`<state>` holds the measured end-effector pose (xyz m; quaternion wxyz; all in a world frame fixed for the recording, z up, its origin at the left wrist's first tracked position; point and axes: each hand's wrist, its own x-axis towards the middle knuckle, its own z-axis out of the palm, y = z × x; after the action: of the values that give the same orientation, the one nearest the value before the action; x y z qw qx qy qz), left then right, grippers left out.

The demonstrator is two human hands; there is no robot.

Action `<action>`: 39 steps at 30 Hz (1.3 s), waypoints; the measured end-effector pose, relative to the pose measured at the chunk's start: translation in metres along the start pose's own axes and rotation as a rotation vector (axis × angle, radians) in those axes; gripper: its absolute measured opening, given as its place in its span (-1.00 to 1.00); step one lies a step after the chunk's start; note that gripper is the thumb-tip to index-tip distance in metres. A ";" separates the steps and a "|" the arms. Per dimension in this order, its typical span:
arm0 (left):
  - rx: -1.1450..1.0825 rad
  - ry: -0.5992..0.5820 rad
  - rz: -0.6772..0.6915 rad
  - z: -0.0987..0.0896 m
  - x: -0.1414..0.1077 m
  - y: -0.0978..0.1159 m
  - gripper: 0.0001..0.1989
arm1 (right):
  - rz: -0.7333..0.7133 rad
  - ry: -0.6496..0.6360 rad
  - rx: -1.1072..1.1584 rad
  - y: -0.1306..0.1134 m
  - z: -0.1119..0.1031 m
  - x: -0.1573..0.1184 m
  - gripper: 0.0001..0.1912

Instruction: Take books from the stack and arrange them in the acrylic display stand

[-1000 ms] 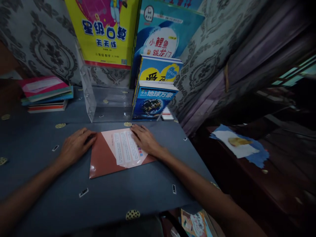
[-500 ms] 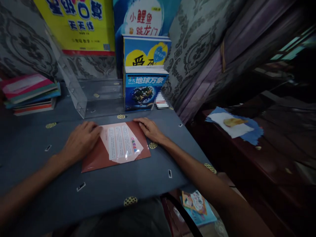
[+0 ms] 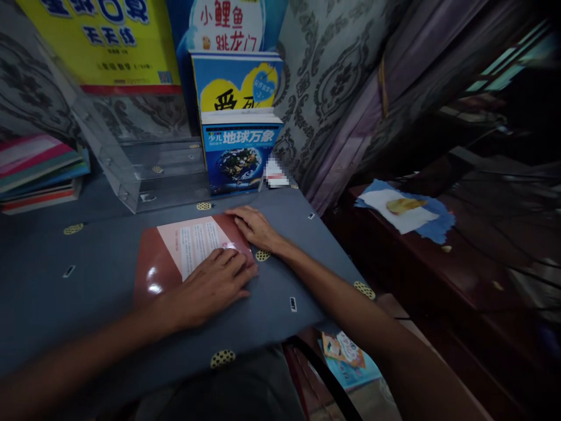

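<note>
A thin reddish-brown book (image 3: 155, 257) with a pink text panel lies flat on the grey-blue tablecloth (image 3: 105, 257). Across its lower right part rests my left hand (image 3: 214, 283), palm down, fingers stretched out toward the right edge and covering some of the print. My right hand (image 3: 258, 231) lies at the book's upper right corner, its fingers extended over the edge and its wrist on the cloth. Neither hand is wrapped round anything. Glare shows on the cover's left side.
Behind the book, a clear acrylic rack (image 3: 116, 152) holds a blue earth book (image 3: 239, 161) and several others. A stack of books (image 3: 39, 175) sits at the left. A cloth with a white sheet (image 3: 394, 207) lies on a dark red surface at right. More booklets (image 3: 346, 356) lie below the table edge.
My left hand has moved from the book's upper left edge to its lower right part. My right hand stays at the upper right corner. The whole view has shifted slightly.
</note>
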<state>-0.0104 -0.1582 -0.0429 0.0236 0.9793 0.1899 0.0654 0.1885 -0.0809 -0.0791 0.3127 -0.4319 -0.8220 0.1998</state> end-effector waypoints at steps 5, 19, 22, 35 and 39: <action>0.027 -0.013 -0.138 0.000 0.012 -0.017 -0.50 | 0.010 0.002 0.014 -0.001 0.000 -0.001 -0.59; 0.031 0.038 -0.237 0.006 0.030 -0.066 -0.35 | -0.006 0.027 0.062 -0.001 -0.003 0.000 -0.59; 0.006 0.047 -0.227 0.005 0.027 -0.069 -0.35 | 0.004 0.035 0.055 -0.002 -0.003 -0.001 -0.60; 0.077 -0.025 -0.237 0.019 -0.052 -0.051 -0.17 | -0.026 -0.053 -0.168 -0.018 -0.004 -0.004 -0.58; 0.072 -0.019 -0.202 0.021 -0.064 -0.050 -0.06 | -0.029 -0.079 -0.206 -0.017 -0.003 -0.004 -0.56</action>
<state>-0.0846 -0.1361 -0.0748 -0.0031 0.9559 0.2898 0.0467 0.1828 -0.0937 -0.0680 0.2368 -0.4416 -0.8560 0.1269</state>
